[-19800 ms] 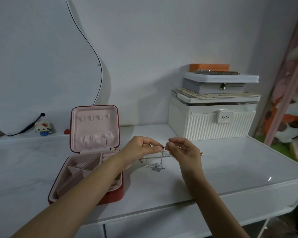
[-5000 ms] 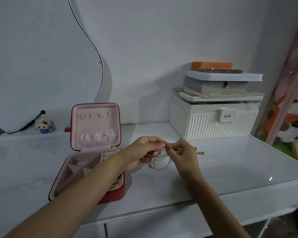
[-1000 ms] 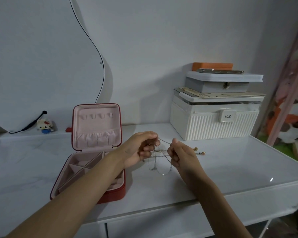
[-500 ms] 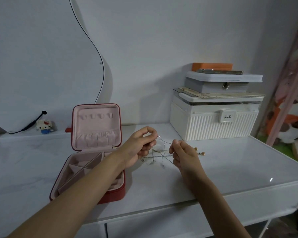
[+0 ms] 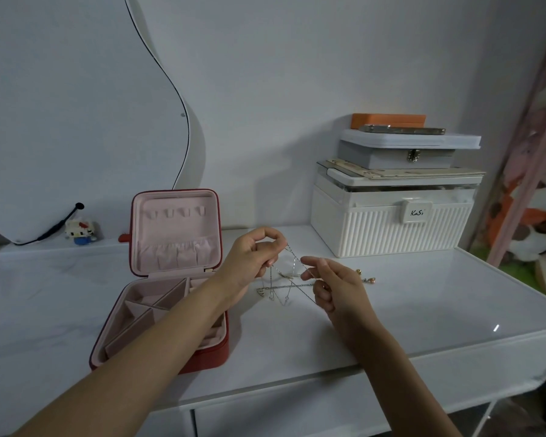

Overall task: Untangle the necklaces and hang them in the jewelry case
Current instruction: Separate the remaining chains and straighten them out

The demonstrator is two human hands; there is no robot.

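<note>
A white ribbed box (labelled "KaSi") is set far right on the white table. A grey case is stacked on it, topped by an orange box. A small figurine is placed far left, below a curved mirror.

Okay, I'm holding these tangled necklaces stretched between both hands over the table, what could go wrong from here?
1. The chains look taut and crossed between your left hand and right hand; pulling further apart may tighten the knot or snap a thin link.
2. Loose strands dangle low over the table; a slipped grip could let them drop and re-tangle.
3. The small beaded ends lying behind your right hand could snag or be dragged along.
</note>
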